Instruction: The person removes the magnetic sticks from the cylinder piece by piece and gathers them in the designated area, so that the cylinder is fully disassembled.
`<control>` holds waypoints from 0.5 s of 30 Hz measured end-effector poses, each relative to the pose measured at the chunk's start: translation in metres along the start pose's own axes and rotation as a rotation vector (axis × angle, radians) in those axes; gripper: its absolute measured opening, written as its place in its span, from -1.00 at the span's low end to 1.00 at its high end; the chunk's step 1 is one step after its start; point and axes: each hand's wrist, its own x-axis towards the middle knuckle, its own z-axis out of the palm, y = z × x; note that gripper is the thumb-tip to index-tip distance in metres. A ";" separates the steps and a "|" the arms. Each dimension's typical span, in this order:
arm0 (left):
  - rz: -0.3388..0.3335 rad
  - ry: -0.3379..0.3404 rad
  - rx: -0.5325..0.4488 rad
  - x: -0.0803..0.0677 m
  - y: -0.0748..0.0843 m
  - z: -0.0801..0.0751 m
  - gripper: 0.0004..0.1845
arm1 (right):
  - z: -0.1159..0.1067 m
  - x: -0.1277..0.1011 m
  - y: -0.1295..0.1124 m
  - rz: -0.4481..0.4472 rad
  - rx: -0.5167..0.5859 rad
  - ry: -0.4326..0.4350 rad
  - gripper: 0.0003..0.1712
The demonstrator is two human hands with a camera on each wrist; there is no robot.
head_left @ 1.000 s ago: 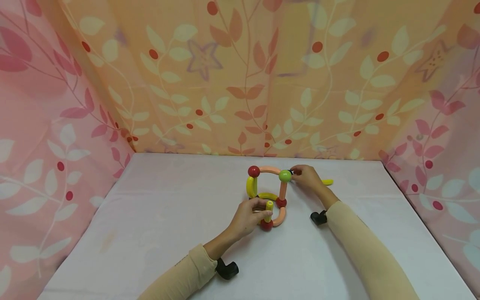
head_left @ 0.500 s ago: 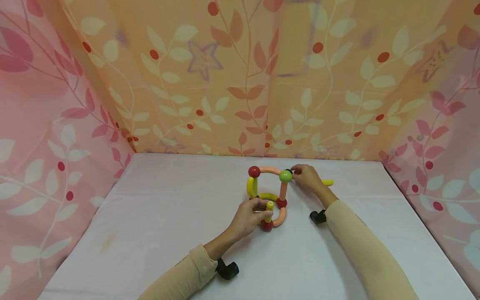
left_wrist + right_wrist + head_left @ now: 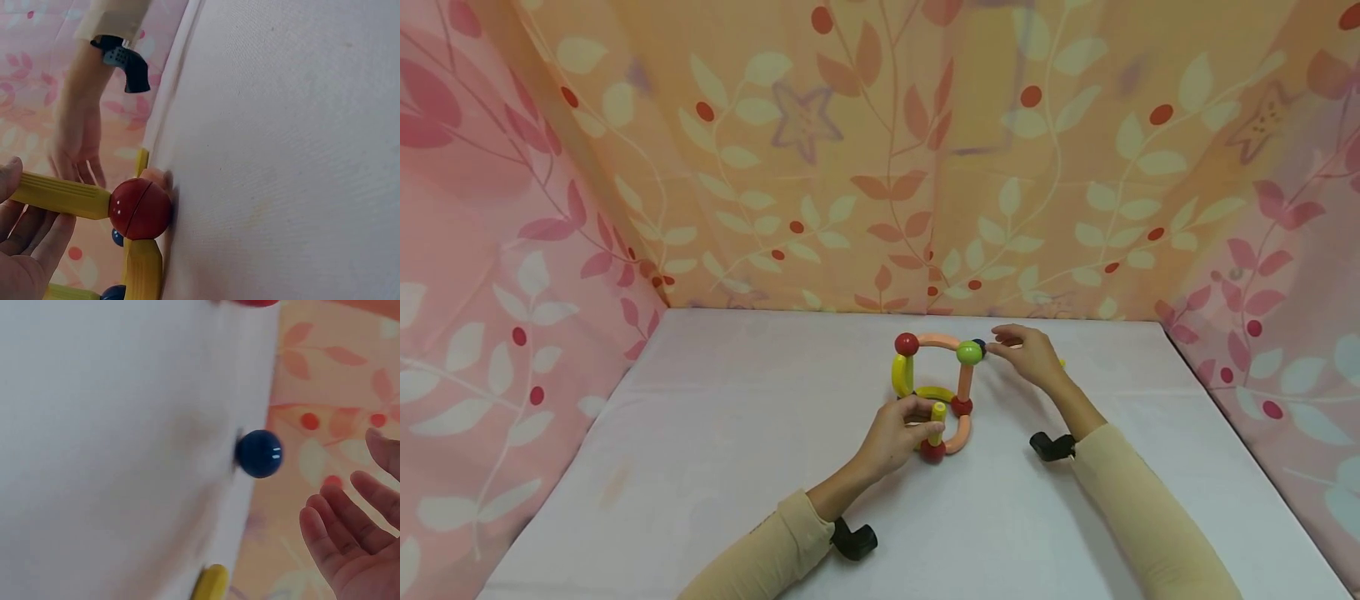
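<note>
Nearby, a loose yellow piece [image 3: 1060, 363] lies at 3 o'clock of the rod-and-ball frame [image 3: 934, 392]. Left hand [image 3: 897, 435] pinches the frame's yellow rod [image 3: 937, 422]; right hand [image 3: 1028, 354], fingers relaxed, hovers beside the green ball [image 3: 969, 352], blue ball [image 3: 259, 454] between.

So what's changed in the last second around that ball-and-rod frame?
The right hand has let go beside the green ball and drawn back to its right, fingers now open. A dark blue ball lies on the white table, untouched. The left hand still grips the short ribbed yellow rod on the red ball; the frame hasn't moved.
</note>
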 end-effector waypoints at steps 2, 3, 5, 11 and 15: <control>-0.012 0.000 -0.005 0.000 0.000 0.001 -0.70 | -0.006 -0.009 -0.005 -0.018 0.025 0.027 -0.48; -0.015 -0.001 -0.005 0.000 0.000 0.001 -0.70 | -0.009 -0.013 -0.008 -0.032 0.034 0.044 -0.49; -0.023 -0.001 -0.001 0.001 0.000 0.001 -0.70 | -0.014 -0.023 -0.014 -0.066 0.071 0.087 -0.53; -0.039 0.001 -0.014 0.000 0.000 -0.001 -0.67 | -0.016 -0.049 -0.027 -0.235 0.290 0.199 -0.67; -0.011 -0.004 -0.015 0.000 0.000 -0.003 -0.67 | -0.013 -0.064 -0.034 -0.282 0.346 0.184 -0.70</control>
